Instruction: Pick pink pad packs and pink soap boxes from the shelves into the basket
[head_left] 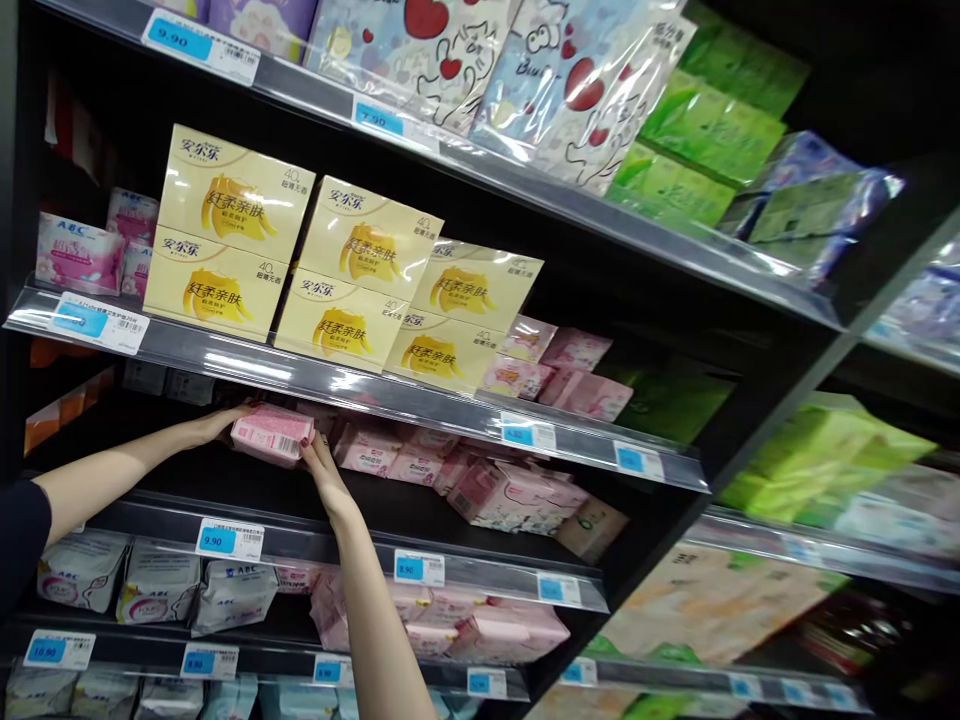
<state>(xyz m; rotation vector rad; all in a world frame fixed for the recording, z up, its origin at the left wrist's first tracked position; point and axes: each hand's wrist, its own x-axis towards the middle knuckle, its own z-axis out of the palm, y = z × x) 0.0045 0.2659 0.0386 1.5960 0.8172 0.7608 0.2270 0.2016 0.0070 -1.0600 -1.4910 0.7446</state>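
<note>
A pink packet (271,434) with a barcode label is held between both my hands inside a dark store shelf. My left hand (219,422) grips its left end, arm reaching in from the left. My right hand (321,468) presses against its right end from below, fingers closed on it. The packet hovers just under the shelf rail (330,378), to the left of several more pink packets (390,455) lying on the same shelf.
Yellow boxes (337,285) are stacked two high on the shelf above. White and pink packs (157,585) fill the shelf below. Blue price tags (229,540) line the rails. Green packs (817,460) fill the unit to the right.
</note>
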